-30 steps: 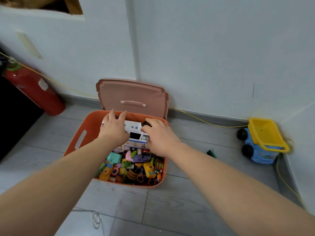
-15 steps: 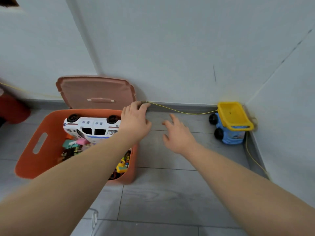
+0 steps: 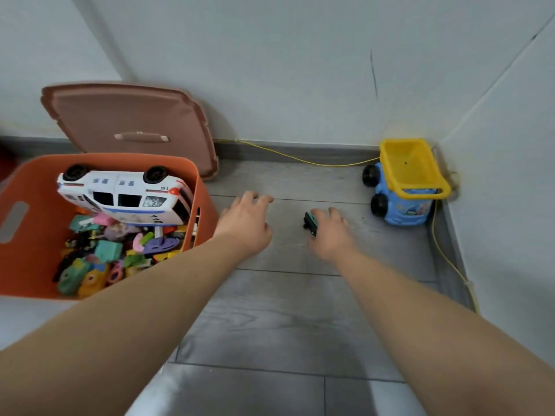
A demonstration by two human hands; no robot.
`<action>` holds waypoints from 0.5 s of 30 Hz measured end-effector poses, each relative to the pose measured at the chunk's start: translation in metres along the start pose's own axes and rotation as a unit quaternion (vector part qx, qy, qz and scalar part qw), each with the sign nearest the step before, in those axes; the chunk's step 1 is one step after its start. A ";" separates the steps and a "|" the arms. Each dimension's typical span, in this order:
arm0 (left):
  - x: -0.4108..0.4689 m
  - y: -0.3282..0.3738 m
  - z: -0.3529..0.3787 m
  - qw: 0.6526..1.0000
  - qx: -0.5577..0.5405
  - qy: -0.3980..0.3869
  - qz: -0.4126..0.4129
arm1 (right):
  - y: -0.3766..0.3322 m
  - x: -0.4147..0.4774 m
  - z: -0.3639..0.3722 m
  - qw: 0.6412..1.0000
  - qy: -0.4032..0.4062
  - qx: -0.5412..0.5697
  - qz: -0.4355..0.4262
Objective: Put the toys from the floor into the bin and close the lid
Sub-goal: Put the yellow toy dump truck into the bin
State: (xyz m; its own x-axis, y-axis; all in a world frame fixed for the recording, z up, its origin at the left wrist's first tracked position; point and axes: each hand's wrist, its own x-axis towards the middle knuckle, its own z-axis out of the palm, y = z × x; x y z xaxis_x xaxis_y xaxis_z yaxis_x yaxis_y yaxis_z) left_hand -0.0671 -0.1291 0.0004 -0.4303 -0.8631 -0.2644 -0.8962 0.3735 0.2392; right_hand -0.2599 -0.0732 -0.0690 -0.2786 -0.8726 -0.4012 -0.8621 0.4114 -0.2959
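Note:
The orange bin (image 3: 207, 211) stands open at the left, filled with several small colourful toys. On top of them lies a white toy police car (image 3: 126, 195), wheels up. The bin's brown lid (image 3: 129, 115) leans on the wall behind it. A small teal and black toy (image 3: 310, 224) lies on the grey floor. My right hand (image 3: 332, 234) is down on it, its curled fingers and thumb closed around it. Just right of the bin, my left hand (image 3: 247, 220) hovers with relaxed fingers and holds nothing. A blue and yellow toy dump truck (image 3: 404, 187) stands in the corner.
White walls meet in a corner at the right, behind the dump truck. A thin yellow cable (image 3: 300, 159) runs along the grey baseboard and down the right wall. The grey floor tiles (image 3: 270, 325) stretch toward me.
Both hands left the police car in the bin and moved right. My view swung right too. The right hand dropped to the floor onto the small teal toy.

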 end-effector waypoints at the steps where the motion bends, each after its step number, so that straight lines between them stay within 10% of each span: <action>1: 0.001 -0.001 0.005 1.000 -0.008 -0.011 -0.015 | 0.002 0.004 0.002 1.000 0.000 0.005 -0.010; 15: 0.011 -0.024 0.037 0.989 -0.102 -0.083 -0.065 | 0.000 0.036 0.043 0.997 0.004 -0.038 -0.065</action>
State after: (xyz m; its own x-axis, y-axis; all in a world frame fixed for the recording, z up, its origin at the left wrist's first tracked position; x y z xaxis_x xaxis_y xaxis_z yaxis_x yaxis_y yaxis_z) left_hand -0.0545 -0.1351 -0.0424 -0.3393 -0.8253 -0.4514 -0.9123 0.1718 0.3716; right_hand -0.2512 -0.0931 -0.1207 -0.1667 -0.9193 -0.3565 -0.9208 0.2744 -0.2772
